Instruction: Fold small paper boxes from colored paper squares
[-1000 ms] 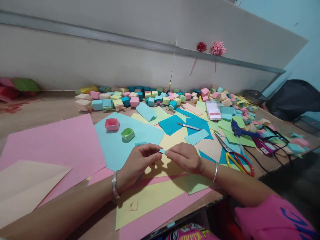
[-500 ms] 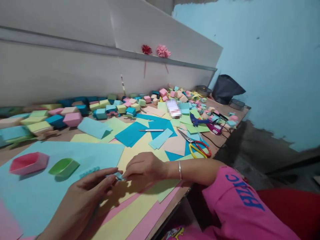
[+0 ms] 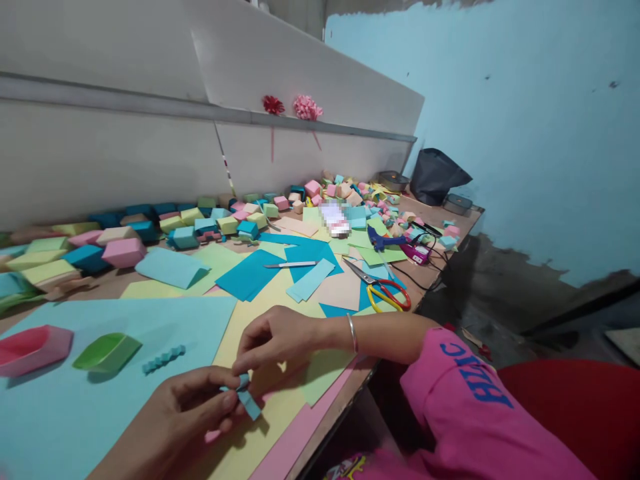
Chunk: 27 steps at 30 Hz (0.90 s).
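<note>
Between the thumb and fingers of my left hand [image 3: 183, 403] is a small folded light blue paper strip [image 3: 249, 405], one end of it hanging down to the right. My right hand [image 3: 280, 339] pinches at the strip's upper end, its fingertips close against my left fingers and partly covering the fold. Left of the hands, a zigzag-folded blue paper strip [image 3: 164, 360] lies on a large light blue sheet [image 3: 185, 320]. A green paper boat-shaped box [image 3: 107, 355] and a pink one [image 3: 37, 351] sit beside it.
Scissors [image 3: 383, 290] with red and yellow handles, a craft knife [image 3: 291, 265], a blue glue gun [image 3: 383, 239] and a phone [image 3: 335, 219] lie on cut paper sheets. Several folded paper boxes [image 3: 125, 253] line the back panel. A cable hangs near the table's right edge.
The view has shifted, so the table's things sit further left. The light blue strip now shows a fold with a hanging end, and the zigzag strip has come clear of my left hand.
</note>
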Each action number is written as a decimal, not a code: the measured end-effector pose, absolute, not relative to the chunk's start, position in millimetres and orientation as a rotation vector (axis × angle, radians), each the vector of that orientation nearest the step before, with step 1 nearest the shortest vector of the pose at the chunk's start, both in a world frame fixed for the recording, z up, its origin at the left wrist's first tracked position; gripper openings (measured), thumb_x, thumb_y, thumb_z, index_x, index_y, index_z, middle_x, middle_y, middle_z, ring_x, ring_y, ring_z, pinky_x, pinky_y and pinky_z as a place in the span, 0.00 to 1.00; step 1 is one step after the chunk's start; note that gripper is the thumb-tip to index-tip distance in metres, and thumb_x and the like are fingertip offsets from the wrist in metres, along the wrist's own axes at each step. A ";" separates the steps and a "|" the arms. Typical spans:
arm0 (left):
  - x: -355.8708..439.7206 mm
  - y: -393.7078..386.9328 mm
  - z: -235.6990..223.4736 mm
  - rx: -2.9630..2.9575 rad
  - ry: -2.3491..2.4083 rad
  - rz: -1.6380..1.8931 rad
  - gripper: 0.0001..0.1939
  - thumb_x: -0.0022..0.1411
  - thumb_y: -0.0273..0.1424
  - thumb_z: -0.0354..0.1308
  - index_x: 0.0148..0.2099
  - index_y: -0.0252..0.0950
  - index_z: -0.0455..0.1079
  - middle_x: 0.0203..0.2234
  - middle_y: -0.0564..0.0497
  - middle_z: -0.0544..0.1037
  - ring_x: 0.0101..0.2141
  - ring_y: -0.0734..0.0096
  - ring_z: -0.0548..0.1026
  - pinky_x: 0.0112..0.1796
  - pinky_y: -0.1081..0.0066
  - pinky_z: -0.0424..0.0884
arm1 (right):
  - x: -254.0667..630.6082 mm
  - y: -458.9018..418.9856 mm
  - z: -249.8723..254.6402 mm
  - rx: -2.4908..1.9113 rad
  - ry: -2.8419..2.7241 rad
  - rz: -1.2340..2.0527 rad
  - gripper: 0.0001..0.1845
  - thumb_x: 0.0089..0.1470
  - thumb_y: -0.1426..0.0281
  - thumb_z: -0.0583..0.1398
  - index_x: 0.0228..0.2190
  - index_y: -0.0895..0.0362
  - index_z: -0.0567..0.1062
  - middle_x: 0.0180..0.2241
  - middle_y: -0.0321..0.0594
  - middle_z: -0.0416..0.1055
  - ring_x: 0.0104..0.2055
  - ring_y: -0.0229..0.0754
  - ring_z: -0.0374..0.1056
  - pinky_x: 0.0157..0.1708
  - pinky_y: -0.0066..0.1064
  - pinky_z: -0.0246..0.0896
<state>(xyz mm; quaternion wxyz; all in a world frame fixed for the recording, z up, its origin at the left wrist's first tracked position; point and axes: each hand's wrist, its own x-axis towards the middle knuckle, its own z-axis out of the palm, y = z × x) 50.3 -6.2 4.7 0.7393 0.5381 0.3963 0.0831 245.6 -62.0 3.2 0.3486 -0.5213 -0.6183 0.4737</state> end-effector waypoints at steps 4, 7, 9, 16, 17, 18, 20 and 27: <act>48.0 -7.2 4.0 1.134 0.818 0.178 0.13 0.42 0.35 0.73 0.30 0.35 0.78 0.20 0.49 0.76 0.21 0.73 0.70 0.22 0.77 0.68 | 255.4 -61.7 21.2 -1.357 -1.923 0.899 0.13 0.57 0.61 0.60 0.34 0.60 0.76 0.33 0.35 0.75 0.34 0.33 0.67 0.34 0.22 0.59; 47.0 -6.1 7.3 1.010 0.861 0.221 0.17 0.39 0.36 0.74 0.33 0.36 0.77 0.21 0.49 0.77 0.25 0.64 0.76 0.27 0.71 0.75 | 299.0 -71.6 47.9 -1.671 -2.071 0.350 0.12 0.63 0.64 0.56 0.42 0.58 0.75 0.42 0.39 0.75 0.44 0.34 0.68 0.44 0.23 0.59; 47.2 -4.4 10.1 0.957 0.892 0.216 0.19 0.35 0.35 0.75 0.32 0.36 0.77 0.23 0.47 0.79 0.28 0.55 0.79 0.28 0.66 0.77 | 343.9 -86.9 63.5 -2.306 -1.902 -0.147 0.12 0.64 0.67 0.55 0.46 0.53 0.74 0.48 0.38 0.72 0.49 0.35 0.66 0.47 0.23 0.58; 47.5 -0.5 7.2 0.909 0.852 0.297 0.19 0.38 0.32 0.75 0.34 0.38 0.75 0.26 0.49 0.80 0.30 0.54 0.80 0.28 0.67 0.78 | 472.0 -143.5 47.8 -2.946 -1.302 -0.469 0.15 0.60 0.74 0.57 0.47 0.68 0.71 0.47 0.60 0.69 0.51 0.54 0.66 0.48 0.45 0.62; 47.0 0.7 5.1 0.926 0.867 0.327 0.19 0.37 0.31 0.75 0.35 0.39 0.75 0.26 0.50 0.81 0.29 0.58 0.80 0.27 0.70 0.77 | 478.7 -144.5 39.8 -2.980 -1.277 -0.477 0.16 0.61 0.70 0.58 0.48 0.64 0.71 0.48 0.53 0.69 0.50 0.51 0.67 0.49 0.46 0.64; 46.3 1.9 3.1 0.949 0.883 0.359 0.20 0.37 0.31 0.75 0.35 0.39 0.75 0.27 0.51 0.81 0.28 0.62 0.79 0.26 0.74 0.76 | 483.2 -143.5 32.3 -3.007 -1.257 -0.486 0.18 0.61 0.65 0.58 0.50 0.60 0.70 0.50 0.47 0.68 0.50 0.47 0.67 0.49 0.46 0.65; 44.9 4.4 -0.2 0.996 0.896 0.399 0.20 0.38 0.31 0.75 0.36 0.39 0.76 0.28 0.51 0.81 0.28 0.67 0.78 0.25 0.78 0.74 | 488.6 -138.4 21.1 -3.040 -1.233 -0.492 0.20 0.61 0.62 0.58 0.51 0.58 0.69 0.51 0.45 0.67 0.49 0.46 0.68 0.48 0.46 0.66; 45.8 5.4 1.5 1.065 0.888 0.437 0.15 0.42 0.36 0.74 0.31 0.35 0.76 0.25 0.52 0.78 0.28 0.73 0.74 0.25 0.82 0.70 | 504.5 -156.6 33.4 -3.050 -1.102 -0.505 0.20 0.55 0.73 0.57 0.50 0.60 0.73 0.43 0.57 0.72 0.48 0.53 0.68 0.42 0.37 0.62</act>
